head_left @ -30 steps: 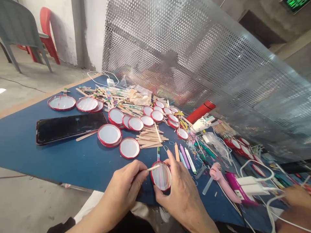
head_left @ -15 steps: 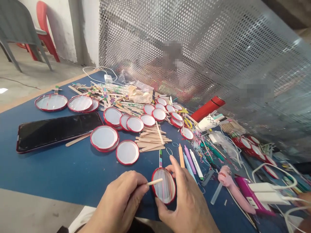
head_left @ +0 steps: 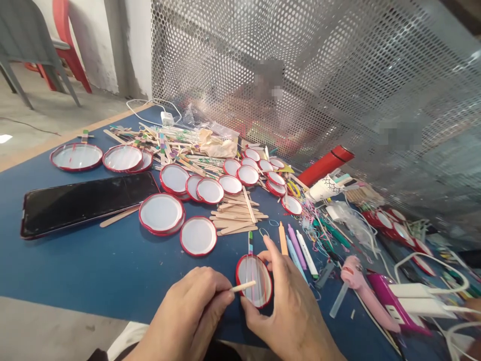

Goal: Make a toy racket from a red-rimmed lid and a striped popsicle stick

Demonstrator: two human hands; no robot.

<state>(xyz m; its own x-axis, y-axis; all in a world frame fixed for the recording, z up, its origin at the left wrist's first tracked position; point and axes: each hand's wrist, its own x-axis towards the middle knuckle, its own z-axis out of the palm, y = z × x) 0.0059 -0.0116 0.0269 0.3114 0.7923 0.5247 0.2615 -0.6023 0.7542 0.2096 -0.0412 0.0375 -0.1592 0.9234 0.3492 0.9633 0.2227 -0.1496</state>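
My left hand pinches a pale wooden stick, whose free end reaches over a red-rimmed round lid. Fingers and thumb of my right hand hold that lid by its right and lower edge. Thin strands cross the lid's face, and a stick with coloured bands juts out from its far edge. Just beyond lie a pile of plain sticks and another white-faced lid.
A black phone lies at the left among more lids. Markers, tangled threads, a pink glue gun, a purple power strip and a red cylinder stand or lie to the right. Perforated metal rises behind.
The lid has tilted slightly in my right hand. The stick in my left hand has moved a little to the right and down. The view has shifted slightly.
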